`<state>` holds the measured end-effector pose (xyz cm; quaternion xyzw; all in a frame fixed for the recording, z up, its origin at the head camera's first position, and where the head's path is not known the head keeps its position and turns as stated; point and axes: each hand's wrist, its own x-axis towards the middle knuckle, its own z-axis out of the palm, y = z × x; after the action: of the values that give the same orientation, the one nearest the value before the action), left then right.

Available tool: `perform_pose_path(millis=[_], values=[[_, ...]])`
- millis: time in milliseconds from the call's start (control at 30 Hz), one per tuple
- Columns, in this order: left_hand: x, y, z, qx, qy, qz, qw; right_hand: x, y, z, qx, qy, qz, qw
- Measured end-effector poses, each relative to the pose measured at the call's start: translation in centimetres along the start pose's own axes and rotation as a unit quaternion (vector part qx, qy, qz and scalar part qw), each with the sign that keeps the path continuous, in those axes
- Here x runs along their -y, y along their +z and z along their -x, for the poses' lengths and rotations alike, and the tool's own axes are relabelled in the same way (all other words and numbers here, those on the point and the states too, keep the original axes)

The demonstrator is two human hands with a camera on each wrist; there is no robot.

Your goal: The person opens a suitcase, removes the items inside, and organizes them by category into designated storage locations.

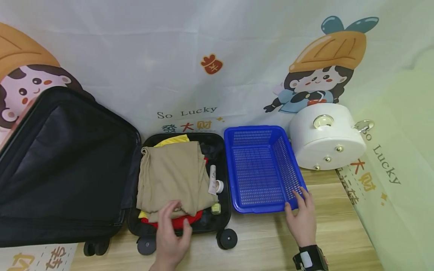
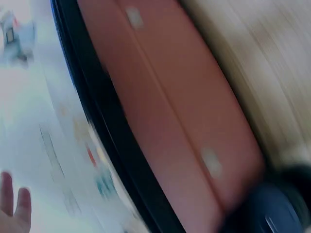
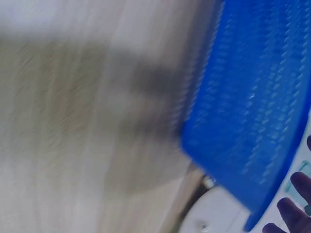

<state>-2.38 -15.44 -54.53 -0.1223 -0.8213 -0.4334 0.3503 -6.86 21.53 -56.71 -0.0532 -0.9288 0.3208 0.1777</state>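
My left hand (image 1: 171, 235) hovers over the front edge of the suitcase (image 1: 224, 210), thumb apart from loosely bent fingers, nothing held. Inside the suitcase lies a folded beige garment (image 1: 173, 177) on top of yellow cloth (image 1: 172, 140) and red cloth (image 1: 179, 223). Along its right side sit a white tube (image 1: 212, 180), a small white round item (image 1: 219, 186) and a small yellow-green box (image 1: 216, 208). My right hand (image 1: 301, 218) is at the near right corner of the blue plastic basket (image 1: 257, 165), its fingertips right at the rim. The left wrist view shows the suitcase's pink outside (image 2: 170, 107), blurred.
The suitcase's black-lined lid (image 1: 68, 162) stands opened out to the left. Behind the basket's right side is a white rounded case (image 1: 325, 139) with gold studs and a gold handle. Black wheels (image 1: 227, 238) jut out at the front over the wooden table (image 1: 257, 248). A printed cloth (image 1: 152, 56) hangs behind.
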Motion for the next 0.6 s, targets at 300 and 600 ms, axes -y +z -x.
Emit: perform_pose_path(millis=[300,600], values=[[-2.8,7.9,0.4,0.274,0.059,-0.098,0.9550,-1.3,-0.1,1.0,0.041,0.027,-0.006,0.9988],[-3.4,10.9,1.1,0.412,0.060,-0.213,0.8837,-1.5,0.0,1.0,0.033,0.019,-0.015,0.9992]])
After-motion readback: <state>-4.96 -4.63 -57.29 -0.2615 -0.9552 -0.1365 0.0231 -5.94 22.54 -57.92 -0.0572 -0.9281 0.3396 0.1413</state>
